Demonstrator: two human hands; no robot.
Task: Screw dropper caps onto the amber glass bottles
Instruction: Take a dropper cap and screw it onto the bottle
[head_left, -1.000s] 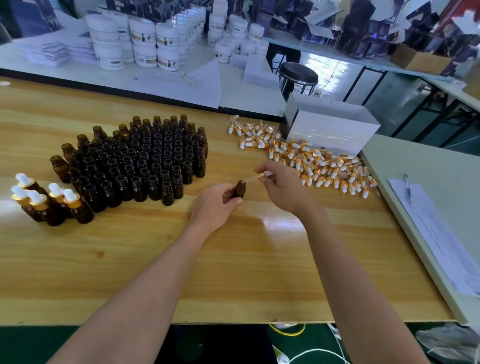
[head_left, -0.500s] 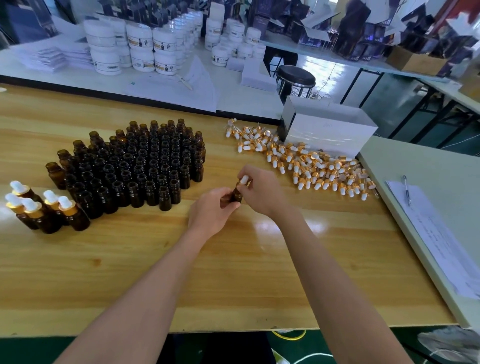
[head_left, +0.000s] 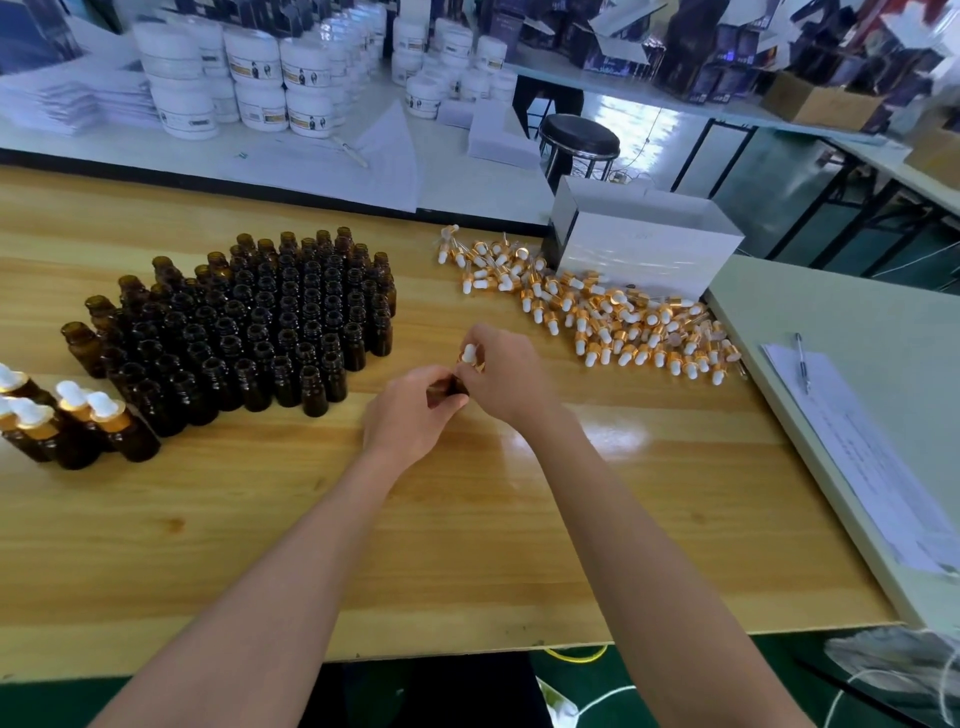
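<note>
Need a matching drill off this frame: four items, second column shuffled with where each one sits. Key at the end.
Items
1. capped bottles
2. loose dropper caps
3. pen
4. held bottle

Places
A. lying on the papers at the right
B. gripped in the left hand
C. standing at the far left of the wooden table
D. heaped in front of the white box

Pairs: 1-C, 2-D, 3-A, 4-B

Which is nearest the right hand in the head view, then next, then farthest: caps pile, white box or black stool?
1. Caps pile, just right of the right hand.
2. White box, behind the pile.
3. Black stool, behind the box.
</note>
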